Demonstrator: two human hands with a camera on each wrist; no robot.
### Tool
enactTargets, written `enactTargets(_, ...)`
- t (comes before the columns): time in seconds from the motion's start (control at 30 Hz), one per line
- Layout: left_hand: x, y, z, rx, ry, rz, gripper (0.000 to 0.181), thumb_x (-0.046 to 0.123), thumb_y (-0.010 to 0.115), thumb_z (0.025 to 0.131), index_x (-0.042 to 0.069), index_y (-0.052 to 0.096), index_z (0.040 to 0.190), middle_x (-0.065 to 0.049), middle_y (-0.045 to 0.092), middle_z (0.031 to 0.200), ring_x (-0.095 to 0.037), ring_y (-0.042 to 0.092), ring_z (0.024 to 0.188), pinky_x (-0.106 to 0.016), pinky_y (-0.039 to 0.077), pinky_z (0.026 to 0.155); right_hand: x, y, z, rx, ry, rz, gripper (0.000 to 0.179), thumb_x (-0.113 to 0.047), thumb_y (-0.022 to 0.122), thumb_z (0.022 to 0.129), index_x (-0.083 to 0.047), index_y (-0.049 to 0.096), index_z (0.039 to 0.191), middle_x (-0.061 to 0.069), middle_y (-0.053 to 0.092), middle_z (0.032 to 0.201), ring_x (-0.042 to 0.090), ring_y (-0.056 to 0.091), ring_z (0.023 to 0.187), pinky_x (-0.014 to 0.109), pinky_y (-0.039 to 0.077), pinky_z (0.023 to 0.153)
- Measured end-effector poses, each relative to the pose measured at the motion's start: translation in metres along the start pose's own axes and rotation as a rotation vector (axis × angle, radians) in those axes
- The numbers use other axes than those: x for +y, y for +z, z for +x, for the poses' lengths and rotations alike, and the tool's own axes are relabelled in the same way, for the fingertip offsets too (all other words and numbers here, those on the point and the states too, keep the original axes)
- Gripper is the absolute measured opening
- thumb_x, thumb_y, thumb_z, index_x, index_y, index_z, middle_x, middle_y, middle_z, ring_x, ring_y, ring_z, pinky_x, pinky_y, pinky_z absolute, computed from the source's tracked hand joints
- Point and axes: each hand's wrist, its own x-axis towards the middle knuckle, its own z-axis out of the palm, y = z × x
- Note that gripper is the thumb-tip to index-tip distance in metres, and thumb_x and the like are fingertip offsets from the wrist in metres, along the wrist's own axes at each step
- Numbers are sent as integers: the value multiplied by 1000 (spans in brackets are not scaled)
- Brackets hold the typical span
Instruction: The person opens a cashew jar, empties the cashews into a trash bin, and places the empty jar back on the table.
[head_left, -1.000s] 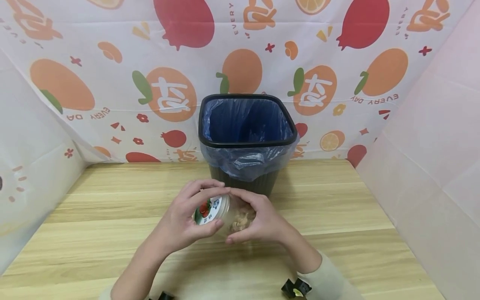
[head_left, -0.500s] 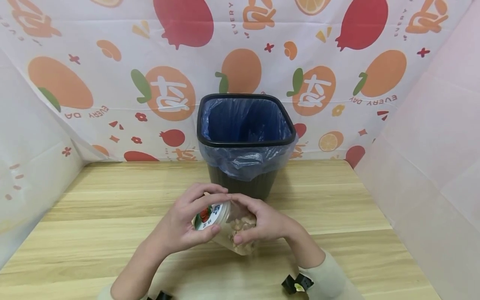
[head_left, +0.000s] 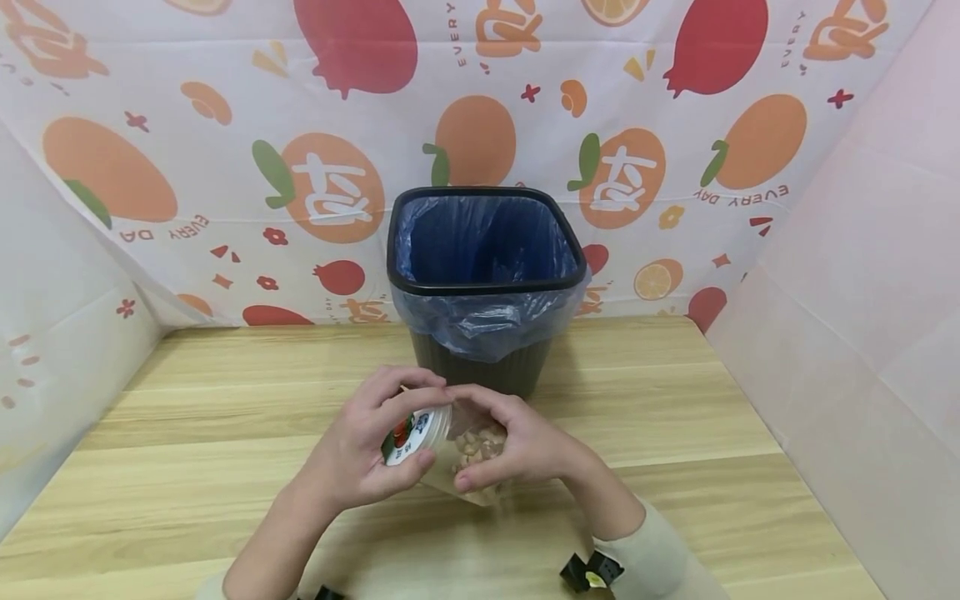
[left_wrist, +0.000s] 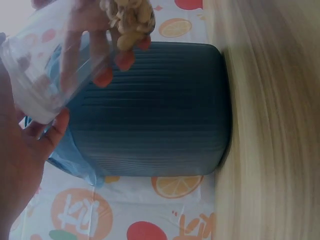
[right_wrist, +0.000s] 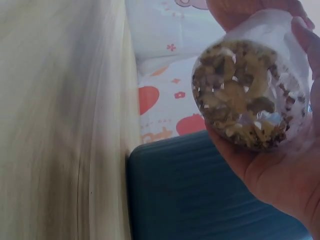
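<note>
Both hands hold a clear plastic jar (head_left: 442,472) tilted above the table, just in front of the bin. Its white lid (head_left: 412,442), with a red and green picture, faces left. My left hand (head_left: 363,446) curls its fingers and thumb around the lid end. My right hand (head_left: 528,446) grips the jar's body near its bottom. Pale brown pieces (head_left: 477,446), resembling nuts, lie in the bottom end; the right wrist view shows them through the jar's base (right_wrist: 247,95). The right hand hides part of the body in the head view.
A dark bin (head_left: 480,360) lined with a blue plastic bag (head_left: 487,321) stands on the wooden table (head_left: 247,400), against the fruit-print cloth (head_left: 330,75) at the back. Pale sheets (head_left: 847,333) enclose the sides.
Compared with a second ago, the jar's bottom end shows lower beneath the right hand, and the pieces inside appear shifted. The left hand still grips the lid end. The head view has shifted slightly.
</note>
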Motion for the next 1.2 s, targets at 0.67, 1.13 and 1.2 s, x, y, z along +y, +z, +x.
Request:
enactTargets(0.67,8,5,-4,39,-286,237,32,35,57,88,15,68,110,1,59,99,-12,51,84,-24,42,66,-11,26,2,267,35,-307,97,-36,96,62,-29,49,146,-12,61,135,8,61,117,30,51,100)
enactTargets(1.13,9,-10,3,53,-253,84,31,28,58,89,13,67,115,1,65,112,-15,58,98,-27,47,74,-3,12,4,147,-22,44,80,-41,83,81,-18,46,147,4,59,139,23,57,126,36,46,107)
enactTargets(1.2,9,-12,3,65,-220,53,32,30,57,90,12,67,115,-1,65,112,-16,58,98,-26,47,75,-1,9,4,75,-33,143,77,-41,79,85,-10,44,147,12,58,138,27,57,125,39,47,106)
